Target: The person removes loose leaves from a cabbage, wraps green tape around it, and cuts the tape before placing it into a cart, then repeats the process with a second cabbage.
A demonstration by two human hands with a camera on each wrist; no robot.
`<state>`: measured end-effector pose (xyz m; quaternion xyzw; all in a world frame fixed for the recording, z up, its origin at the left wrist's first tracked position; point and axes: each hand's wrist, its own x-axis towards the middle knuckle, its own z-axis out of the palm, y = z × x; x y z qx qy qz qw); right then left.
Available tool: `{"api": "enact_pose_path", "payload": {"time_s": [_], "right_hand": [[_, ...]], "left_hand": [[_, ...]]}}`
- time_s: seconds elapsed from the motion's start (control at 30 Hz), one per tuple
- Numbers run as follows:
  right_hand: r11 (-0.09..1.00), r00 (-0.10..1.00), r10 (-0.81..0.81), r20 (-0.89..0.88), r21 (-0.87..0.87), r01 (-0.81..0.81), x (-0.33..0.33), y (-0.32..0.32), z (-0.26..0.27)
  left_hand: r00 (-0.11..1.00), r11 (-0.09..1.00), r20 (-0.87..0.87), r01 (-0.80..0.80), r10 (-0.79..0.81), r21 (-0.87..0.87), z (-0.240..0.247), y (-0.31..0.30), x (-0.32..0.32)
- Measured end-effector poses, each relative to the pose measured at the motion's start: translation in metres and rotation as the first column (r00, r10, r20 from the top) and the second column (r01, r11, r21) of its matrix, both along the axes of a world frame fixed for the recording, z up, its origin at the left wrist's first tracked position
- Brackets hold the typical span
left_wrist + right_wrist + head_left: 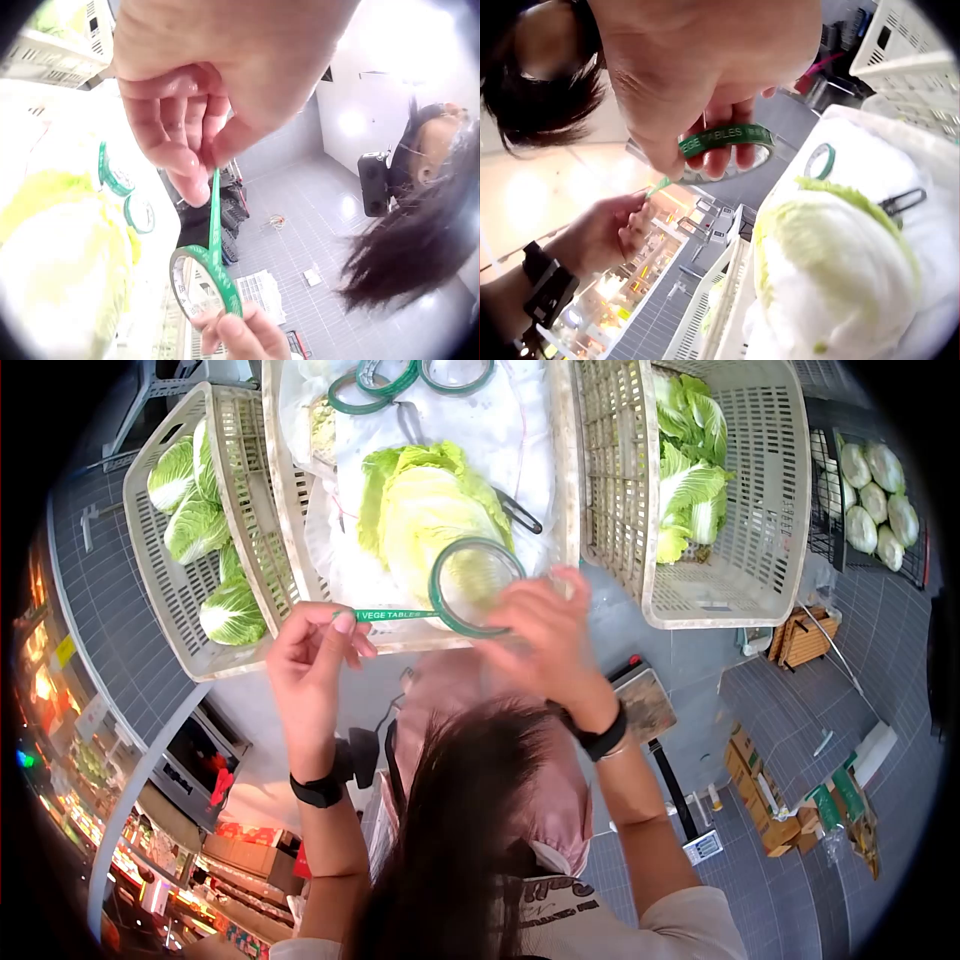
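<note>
My left hand (312, 650) pinches the free end of a green printed tape strip (395, 615) between thumb and fingers. The strip runs taut to a roll of green tape (229, 291), which my right hand (545, 630) grips by its ring. In the right wrist view, the fingers pass through the ring of the roll (727, 137). Both hands are at the near edge of a cloth-lined crate, in front of a pale Chinese cabbage (425, 510) lying on the white lining (500, 430). The roll overlaps the cabbage in the head view.
Several spare tape rolls (455, 385) lie beyond the cabbage, and a black-handled tool (520, 512) lies beside it. Crates with cabbages stand left (195, 660) and right (720, 610). A black basket (825, 490) of wrapped vegetables is farther right. Cardboard (750, 780) lies on the floor.
</note>
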<state>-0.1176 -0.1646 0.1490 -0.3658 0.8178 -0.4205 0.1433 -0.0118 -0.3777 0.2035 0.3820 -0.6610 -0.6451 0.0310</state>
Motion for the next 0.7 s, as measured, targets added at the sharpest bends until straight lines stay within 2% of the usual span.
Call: {"api": "enact_pose_path", "payload": {"time_s": [0.03,0.1,0.17,0.2,0.3,0.33,0.47,0.57,0.7], "right_hand": [[1.000,1.000,0.001,-0.030,0.013,-0.001,-0.013,0.005,0.007],[0.999,0.996,0.010,-0.090,0.039,-0.006,-0.042,0.020,0.013],[0.995,0.998,0.003,-0.067,0.098,0.004,-0.066,0.045,0.009],[0.991,0.995,-0.017,-0.097,0.134,0.030,-0.074,0.055,0.008],[0.974,0.976,-0.019,-0.215,0.216,0.066,-0.093,0.066,0.009],[0.968,0.967,-0.008,-0.255,0.240,0.071,-0.095,0.065,0.010],[0.935,0.920,0.070,-0.386,0.347,0.074,-0.107,0.051,-0.004],[0.943,0.900,0.069,-0.430,0.324,0.083,-0.111,0.039,-0.015],[0.918,0.903,0.066,-0.424,0.381,0.111,-0.113,0.034,-0.026]], "left_hand": [[1.000,1.000,0.007,-0.007,0.006,0.028,-0.004,0.001,0.007],[0.975,0.973,-0.032,-0.214,0.218,0.089,-0.009,0.001,0.020],[0.909,0.904,-0.071,-0.395,0.410,0.163,-0.015,-0.008,0.032],[0.905,0.897,-0.069,-0.402,0.420,0.183,-0.019,-0.010,0.036],[0.951,0.947,0.013,-0.309,0.309,0.085,-0.055,-0.004,0.047],[0.952,0.945,0.007,-0.304,0.305,0.118,-0.068,0.001,0.048],[0.919,0.899,0.073,-0.394,0.387,0.194,-0.113,0.020,0.048],[0.895,0.874,0.103,-0.446,0.433,0.193,-0.134,0.027,0.048],[0.892,0.861,0.109,-0.452,0.439,0.233,-0.159,0.033,0.052]]}}
